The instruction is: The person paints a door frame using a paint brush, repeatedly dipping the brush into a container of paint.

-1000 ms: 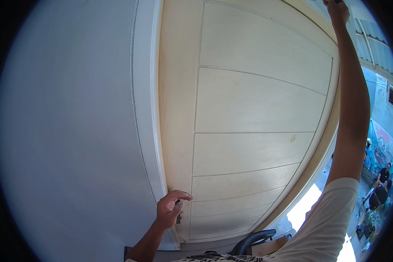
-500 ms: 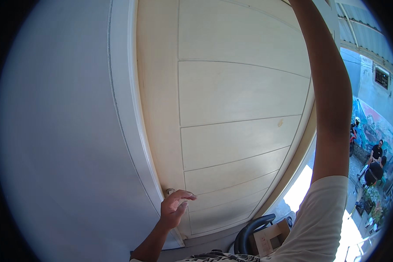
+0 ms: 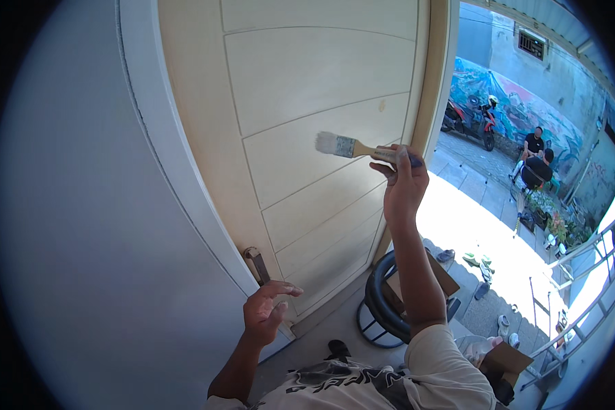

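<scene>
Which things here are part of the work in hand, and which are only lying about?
In the work:
- paintbrush, held in the right hand
- cream panelled door
- left hand, fingers spread, empty, near the door latch

Lying about:
- black stool
- cardboard box
- sandals on the pavement
- parked motorbike

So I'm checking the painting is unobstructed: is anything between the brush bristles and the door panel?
Nothing visible. The right hand holds the paintbrush with its bristles pointing at the cream door, and only open air shows between them. The left hand hangs lower, near the door handle, clear of the brush.
</scene>
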`<action>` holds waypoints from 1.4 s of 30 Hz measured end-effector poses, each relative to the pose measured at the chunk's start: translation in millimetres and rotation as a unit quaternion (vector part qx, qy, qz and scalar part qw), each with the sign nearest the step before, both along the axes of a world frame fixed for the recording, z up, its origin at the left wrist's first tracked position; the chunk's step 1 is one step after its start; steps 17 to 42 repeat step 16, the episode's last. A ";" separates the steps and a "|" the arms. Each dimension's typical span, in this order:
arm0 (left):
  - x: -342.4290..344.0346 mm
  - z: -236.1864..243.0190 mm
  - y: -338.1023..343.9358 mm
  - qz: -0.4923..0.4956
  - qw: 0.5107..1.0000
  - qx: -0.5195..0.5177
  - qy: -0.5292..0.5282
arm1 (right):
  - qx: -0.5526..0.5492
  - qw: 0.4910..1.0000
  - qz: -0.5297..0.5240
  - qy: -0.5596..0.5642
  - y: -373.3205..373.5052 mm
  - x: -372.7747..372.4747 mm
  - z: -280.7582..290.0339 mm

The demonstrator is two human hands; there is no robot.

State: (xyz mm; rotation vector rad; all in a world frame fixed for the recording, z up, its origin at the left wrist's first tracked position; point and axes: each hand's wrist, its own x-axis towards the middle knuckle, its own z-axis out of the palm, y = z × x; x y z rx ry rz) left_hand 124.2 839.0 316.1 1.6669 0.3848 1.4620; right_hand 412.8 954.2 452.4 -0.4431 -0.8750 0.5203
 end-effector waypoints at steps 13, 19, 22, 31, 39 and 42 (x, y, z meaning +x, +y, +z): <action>45.5 -34.7 -45.6 -0.225 0.974 -0.035 0.014 | -0.319 0.901 -0.263 0.131 -284.7 60.1 -250.5; 67.9 -36.1 -62.6 -0.274 0.960 -0.057 0.018 | -0.331 0.882 -0.284 0.179 -345.8 73.9 -261.7; 67.9 -36.1 -62.6 -0.274 0.960 -0.057 0.018 | -0.331 0.882 -0.284 0.179 -345.8 73.9 -261.7; 67.9 -36.1 -62.6 -0.274 0.960 -0.057 0.018 | -0.331 0.882 -0.284 0.179 -345.8 73.9 -261.7; 67.9 -36.1 -62.6 -0.274 0.960 -0.057 0.018 | -0.331 0.882 -0.284 0.179 -345.8 73.9 -261.7; 67.9 -36.1 -62.6 -0.274 0.960 -0.057 0.018 | -0.331 0.882 -0.284 0.179 -345.8 73.9 -261.7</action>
